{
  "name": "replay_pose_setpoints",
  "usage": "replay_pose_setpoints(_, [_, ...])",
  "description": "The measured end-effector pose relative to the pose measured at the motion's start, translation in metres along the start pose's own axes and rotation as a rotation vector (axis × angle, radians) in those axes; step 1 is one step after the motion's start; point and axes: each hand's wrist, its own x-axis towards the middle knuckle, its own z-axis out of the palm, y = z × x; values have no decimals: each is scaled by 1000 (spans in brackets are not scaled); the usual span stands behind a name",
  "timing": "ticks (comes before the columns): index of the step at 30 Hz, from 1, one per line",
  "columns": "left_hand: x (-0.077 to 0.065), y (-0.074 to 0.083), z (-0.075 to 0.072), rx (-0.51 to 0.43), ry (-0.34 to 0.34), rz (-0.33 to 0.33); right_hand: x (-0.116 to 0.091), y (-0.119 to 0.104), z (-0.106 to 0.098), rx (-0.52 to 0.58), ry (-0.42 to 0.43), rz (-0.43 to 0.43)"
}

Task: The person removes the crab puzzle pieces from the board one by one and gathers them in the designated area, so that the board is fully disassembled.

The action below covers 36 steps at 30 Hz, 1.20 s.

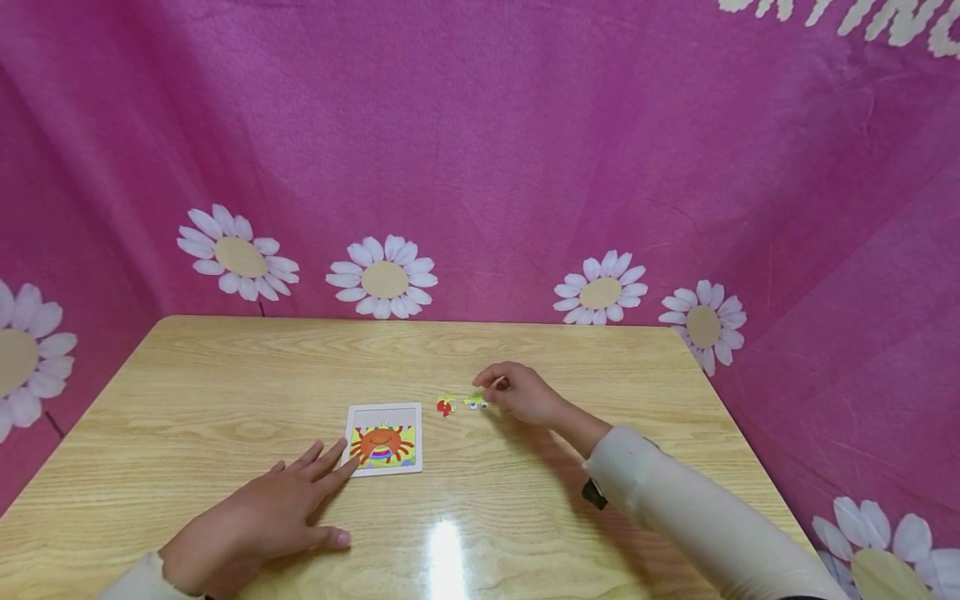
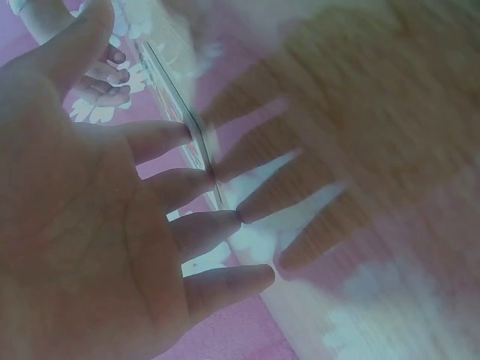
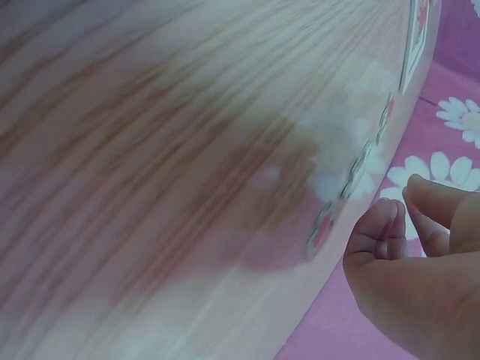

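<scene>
A white-framed jigsaw puzzle (image 1: 384, 450) with an orange crab picture lies on the table; its upper strip shows bare grey backing. My left hand (image 1: 273, 508) is spread flat beside it, fingertips at the frame's left edge. To the right of the frame lie a loose puzzle piece with a red claw (image 1: 445, 407) and a piece with eyes (image 1: 475, 402). Over the eyes piece hovers my right hand (image 1: 525, 393), fingers loosely bent, a gap between thumb and forefinger. In the right wrist view nothing shows between its fingers, and another red-marked piece (image 3: 322, 229) lies near it.
The wooden table (image 1: 247, 358) reaches back to a pink curtain (image 1: 487, 150) printed with white daisies. Glare from a light falls on the tabletop near the front. A dark band (image 1: 594, 493) hangs under my right sleeve.
</scene>
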Motion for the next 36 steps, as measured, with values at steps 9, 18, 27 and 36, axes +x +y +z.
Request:
replay_pose_setpoints(9, [1, 0, -1, -39, -12, -8, 8, -17, 15, -20, -37, -45])
replay_pose_setpoints(18, [1, 1, -2, -22, -10, 3, 19, -37, 35, -5, -84, -38])
replay_pose_setpoints(27, [0, 1, -3, -14, -25, -6, 26, -56, 62, 4, -122, -25])
replay_pose_setpoints(36, [0, 0, -2, -3, -2, 11, 33, -73, 88, -28, -145, -56])
